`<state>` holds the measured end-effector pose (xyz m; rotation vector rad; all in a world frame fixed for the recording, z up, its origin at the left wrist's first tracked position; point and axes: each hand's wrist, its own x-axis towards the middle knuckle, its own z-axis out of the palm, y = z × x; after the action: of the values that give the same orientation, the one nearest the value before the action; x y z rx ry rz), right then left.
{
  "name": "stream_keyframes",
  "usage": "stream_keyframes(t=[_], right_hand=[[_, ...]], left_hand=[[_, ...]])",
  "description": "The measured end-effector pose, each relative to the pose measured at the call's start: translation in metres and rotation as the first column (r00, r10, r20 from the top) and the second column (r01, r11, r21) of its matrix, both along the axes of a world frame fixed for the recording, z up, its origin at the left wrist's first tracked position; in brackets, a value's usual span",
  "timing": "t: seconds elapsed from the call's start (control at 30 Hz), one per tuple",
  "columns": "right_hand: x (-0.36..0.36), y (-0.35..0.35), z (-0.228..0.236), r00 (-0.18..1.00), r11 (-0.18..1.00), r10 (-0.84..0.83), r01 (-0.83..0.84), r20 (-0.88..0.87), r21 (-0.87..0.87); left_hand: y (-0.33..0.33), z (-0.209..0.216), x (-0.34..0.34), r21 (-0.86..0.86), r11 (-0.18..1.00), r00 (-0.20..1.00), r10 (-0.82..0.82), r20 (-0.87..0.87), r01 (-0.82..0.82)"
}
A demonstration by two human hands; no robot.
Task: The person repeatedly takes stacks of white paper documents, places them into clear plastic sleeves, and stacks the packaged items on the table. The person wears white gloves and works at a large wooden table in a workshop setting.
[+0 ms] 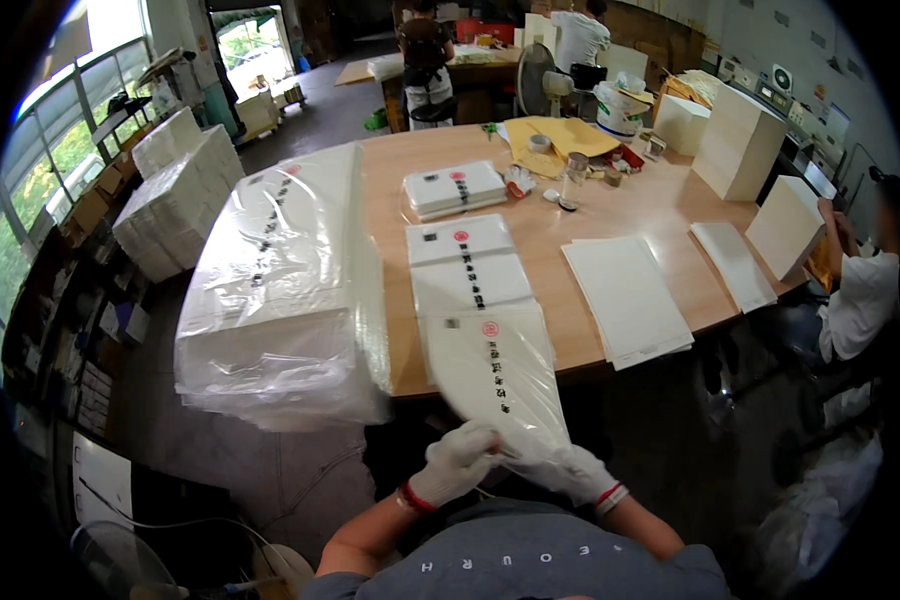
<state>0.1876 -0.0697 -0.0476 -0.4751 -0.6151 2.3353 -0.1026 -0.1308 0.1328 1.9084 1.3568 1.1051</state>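
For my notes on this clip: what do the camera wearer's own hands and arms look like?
The left hand and right hand wear white gloves. Red shows at both wrists: a dark red band on the left, a narrower red edge on the right. The forearms are bare below the short sleeves of a grey shirt with pale lettering.

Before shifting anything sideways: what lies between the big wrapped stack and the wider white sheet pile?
In the head view, the white printed packet and the cream packet overlapping it. Tabletop shows between these and both the wrapped stack and sheet pile.
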Motion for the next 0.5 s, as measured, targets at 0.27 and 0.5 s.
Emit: stream_keyframes(t=[0.27, 0.5], right_hand=[[-0.163, 0.041, 0.18, 0.985, 0.915, -0.107, 0.043, 0.139, 0.401], [-0.283, 0.062, 0.247, 0.965, 0.683, 0.245, -0.241, 0.094, 0.689]], left_hand=[[-0.042, 0.093, -0.07, -0.002, 0.993, 0.842, 0.101, 0.53, -0.118], [-0.007, 0.133, -0.205, 0.432, 0.536, 0.577, 0.132, 0.806, -0.726]])
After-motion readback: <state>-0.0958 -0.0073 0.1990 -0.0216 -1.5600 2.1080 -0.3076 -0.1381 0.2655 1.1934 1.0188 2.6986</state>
